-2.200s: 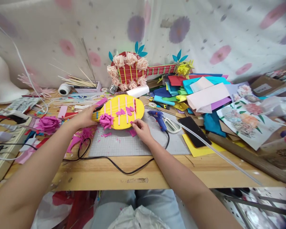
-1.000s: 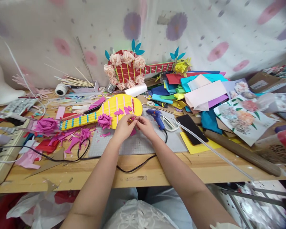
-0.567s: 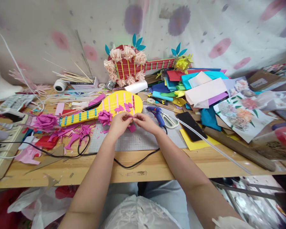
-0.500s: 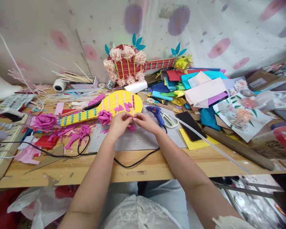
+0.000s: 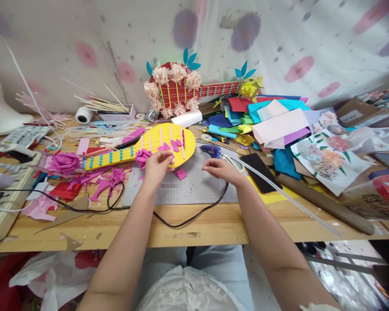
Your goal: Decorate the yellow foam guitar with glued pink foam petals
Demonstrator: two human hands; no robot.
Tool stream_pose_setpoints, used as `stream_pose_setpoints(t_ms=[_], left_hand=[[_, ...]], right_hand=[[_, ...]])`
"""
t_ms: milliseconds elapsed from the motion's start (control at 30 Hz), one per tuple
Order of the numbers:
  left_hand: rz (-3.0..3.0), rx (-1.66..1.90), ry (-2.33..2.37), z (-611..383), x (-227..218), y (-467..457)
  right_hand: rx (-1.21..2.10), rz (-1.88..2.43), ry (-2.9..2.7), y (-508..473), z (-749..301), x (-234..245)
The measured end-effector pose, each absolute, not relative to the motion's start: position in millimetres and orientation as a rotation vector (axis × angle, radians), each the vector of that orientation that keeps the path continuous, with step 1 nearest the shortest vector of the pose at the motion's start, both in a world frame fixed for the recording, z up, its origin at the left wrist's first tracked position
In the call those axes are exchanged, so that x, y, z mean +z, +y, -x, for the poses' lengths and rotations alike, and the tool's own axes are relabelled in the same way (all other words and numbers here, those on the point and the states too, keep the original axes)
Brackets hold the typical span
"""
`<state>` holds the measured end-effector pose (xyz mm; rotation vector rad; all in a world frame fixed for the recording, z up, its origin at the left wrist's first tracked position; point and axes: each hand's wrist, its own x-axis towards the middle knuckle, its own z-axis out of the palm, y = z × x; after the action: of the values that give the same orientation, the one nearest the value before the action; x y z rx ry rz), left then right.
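Observation:
My left hand (image 5: 158,167) is closed in a pinch on a small pink paper piece, mostly hidden by the fingers, over the lower edge of a yellow paper guitar (image 5: 155,137). The guitar carries pink strips, magenta petals (image 5: 176,144) and a magenta paper rose (image 5: 142,158) beside my left hand. My right hand (image 5: 223,169) hovers above the grey cutting mat (image 5: 184,194), fingers loosely bent and holding nothing. Just beyond it lie a blue glue gun (image 5: 210,150) and scissors (image 5: 235,162), partly covered by the hand. A magenta paper square (image 5: 181,173) rests on the mat between the hands.
A red paper guitar with pale roses (image 5: 171,93) leans at the back. Coloured paper sheets (image 5: 280,125), a black phone (image 5: 261,172) and a clear stick (image 5: 291,198) lie at right. A black cord (image 5: 178,225) loops along the front. Pink scraps (image 5: 112,179) and a power strip (image 5: 14,207) are at left.
My hands have come apart. The right one has moved right, towards the glue gun and scissors; the left one stays by the guitar, still pinching the pink piece.

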<state>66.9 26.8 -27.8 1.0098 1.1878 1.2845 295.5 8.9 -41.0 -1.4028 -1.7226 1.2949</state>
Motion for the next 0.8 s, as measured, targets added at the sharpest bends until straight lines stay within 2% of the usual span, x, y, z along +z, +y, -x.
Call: stream_pose_setpoints(t_ms=[67, 233, 367, 500, 633, 800], left_hand=[[-0.947, 1.286, 1.172, -67, -26, 25], [-0.684, 1.191, 1.045, -70, -25, 18], [-0.527, 1.112, 0.973, -72, -24, 14], [-0.498, 1.096, 0.968, -76, -23, 13], [-0.469, 1.104, 0.963, -80, -25, 14], [-0.421, 1.157, 0.941, -83, -28, 13]], right_hand=[[1.250, 1.557, -1.735, 3, -317, -36], [0.690, 1.993, -1.583, 5, -340, -27], [0.573, 2.089, -1.593, 13, -346, -36], [0.266, 2.247, -1.753, 20, -362, -54], [0.220, 2.410, -1.884, 27, -363, -61], [0.218, 2.513, -1.929, 28, -348, -48]])
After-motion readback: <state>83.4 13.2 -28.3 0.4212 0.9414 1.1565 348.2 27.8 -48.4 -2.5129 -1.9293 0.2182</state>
